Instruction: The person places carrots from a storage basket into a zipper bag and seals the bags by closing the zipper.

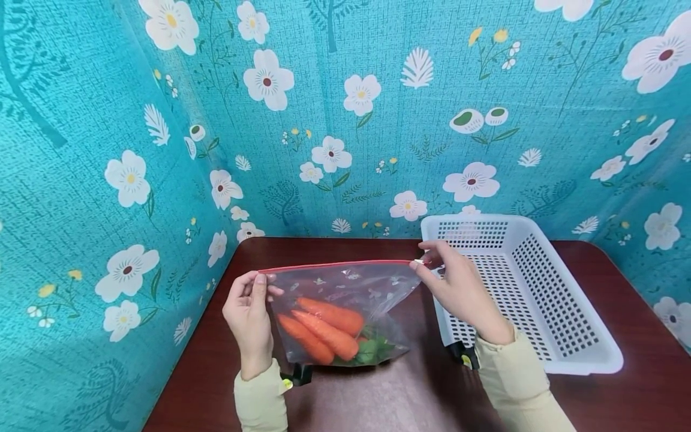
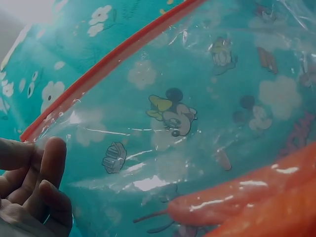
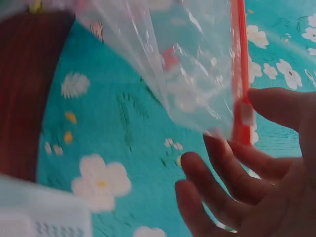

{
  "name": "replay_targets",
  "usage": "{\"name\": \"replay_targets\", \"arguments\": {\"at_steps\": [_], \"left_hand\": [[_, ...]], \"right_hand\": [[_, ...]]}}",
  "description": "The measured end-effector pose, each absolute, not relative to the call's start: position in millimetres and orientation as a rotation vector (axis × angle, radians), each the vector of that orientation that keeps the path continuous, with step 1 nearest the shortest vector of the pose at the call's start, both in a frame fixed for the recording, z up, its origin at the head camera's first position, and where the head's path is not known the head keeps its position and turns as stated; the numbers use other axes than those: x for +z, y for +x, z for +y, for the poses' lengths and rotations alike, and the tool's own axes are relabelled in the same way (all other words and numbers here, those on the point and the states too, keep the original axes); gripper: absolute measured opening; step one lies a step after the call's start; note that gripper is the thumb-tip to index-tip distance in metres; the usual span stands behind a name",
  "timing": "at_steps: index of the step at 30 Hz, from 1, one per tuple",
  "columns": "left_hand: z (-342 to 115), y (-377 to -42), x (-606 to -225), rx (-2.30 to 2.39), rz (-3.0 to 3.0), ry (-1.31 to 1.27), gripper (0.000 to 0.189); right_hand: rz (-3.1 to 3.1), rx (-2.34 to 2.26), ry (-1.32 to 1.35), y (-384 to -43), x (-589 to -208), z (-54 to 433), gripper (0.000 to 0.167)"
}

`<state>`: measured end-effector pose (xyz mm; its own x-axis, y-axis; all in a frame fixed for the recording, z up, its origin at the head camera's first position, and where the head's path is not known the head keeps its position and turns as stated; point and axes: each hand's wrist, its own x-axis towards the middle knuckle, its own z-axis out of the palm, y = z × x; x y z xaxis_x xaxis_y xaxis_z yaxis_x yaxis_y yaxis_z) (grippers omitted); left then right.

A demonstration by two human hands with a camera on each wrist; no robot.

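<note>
A clear zip bag (image 1: 324,277) with a red top edge hangs between both hands, its front printed with small cartoon figures. Inside lie several carrots (image 1: 326,333) and some green leafy vegetable (image 1: 372,349). My left hand (image 1: 251,315) pinches the bag's top left corner between thumb and fingers. At the other end of the red strip (image 3: 241,64), my right hand (image 1: 459,285) pinches the top right corner by the small white slider (image 3: 246,114). The left wrist view shows the carrots (image 2: 256,197) close behind the plastic.
A white perforated plastic basket (image 1: 574,300) stands on the right of the dark red-brown table (image 1: 200,360), beside my right forearm. Turquoise flowered cloth (image 1: 345,120) hangs behind and at both sides of the table.
</note>
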<state>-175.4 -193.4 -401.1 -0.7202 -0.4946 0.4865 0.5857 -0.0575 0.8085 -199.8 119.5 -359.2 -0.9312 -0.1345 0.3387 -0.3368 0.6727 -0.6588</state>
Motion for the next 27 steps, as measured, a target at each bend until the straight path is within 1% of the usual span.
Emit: {"name": "replay_targets", "arguments": {"at_steps": [5,9,13,17,21,24,27], "left_hand": [[-195.6,-174.2,-400.3,-1.920,-1.460,-0.104,0.015],[-196.6,-173.7,-399.9,-1.980,-1.416,-0.115,0.015],[-198.3,-173.3,-399.4,-1.999,-1.403,-0.095,0.016],[-199.7,-173.2,-398.7,-2.018,-1.392,-0.102,0.017],[-202.0,-171.4,-398.2,-2.047,-1.380,-0.086,0.017],[-203.4,-170.3,-397.8,-2.081,-1.371,-0.075,0.017],[-203.8,-170.4,-397.5,-2.117,-1.350,-0.093,0.016]], "right_hand": [[-2.602,1.424,0.324,-193.0,-376.1,109.1,0.056],[-2.565,1.704,0.260,-188.2,-388.8,99.9,0.063],[-2.463,2.018,0.178,-183.3,-404.1,89.5,0.062],[-2.390,2.199,0.228,-183.0,-424.4,77.4,0.061],[-2.341,2.323,0.236,-184.4,-445.2,67.0,0.066],[-2.387,2.271,0.256,-184.5,-456.6,61.0,0.066],[-2.457,2.172,0.358,-184.2,-463.6,55.0,0.056]]}}
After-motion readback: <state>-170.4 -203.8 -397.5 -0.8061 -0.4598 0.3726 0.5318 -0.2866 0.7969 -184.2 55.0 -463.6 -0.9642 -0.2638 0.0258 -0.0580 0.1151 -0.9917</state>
